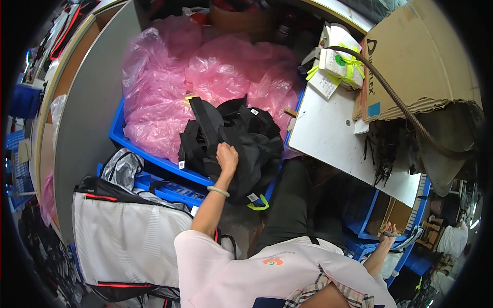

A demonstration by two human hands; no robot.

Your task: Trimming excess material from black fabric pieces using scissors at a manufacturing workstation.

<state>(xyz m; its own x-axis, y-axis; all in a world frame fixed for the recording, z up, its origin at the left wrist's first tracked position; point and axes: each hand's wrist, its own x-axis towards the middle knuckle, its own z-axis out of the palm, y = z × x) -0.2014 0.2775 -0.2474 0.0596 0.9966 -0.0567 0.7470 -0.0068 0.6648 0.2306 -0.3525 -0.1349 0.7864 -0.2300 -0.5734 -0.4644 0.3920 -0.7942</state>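
My left hand point(227, 158), with a pale bangle point(218, 191) at the wrist, is closed on a heap of black fabric pieces point(241, 133). White labels show on several of the pieces, and a lime-green strip point(258, 203) hangs by the lower edge. The heap lies on pink plastic bags point(221, 66) that fill a blue crate point(154, 158). Away to the right, my right hand point(389, 233) is held beside my body, its fingers curled round a small grey object too small to name.
White-and-black mesh bags with red zips point(133, 236) lie at lower left. A grey panel point(92, 102) stands left of the crate. On the right is a white worktable point(328, 133) bearing tagged bundles point(341, 66), a cardboard box point(416, 56) and a bent flexible tube point(395, 95).
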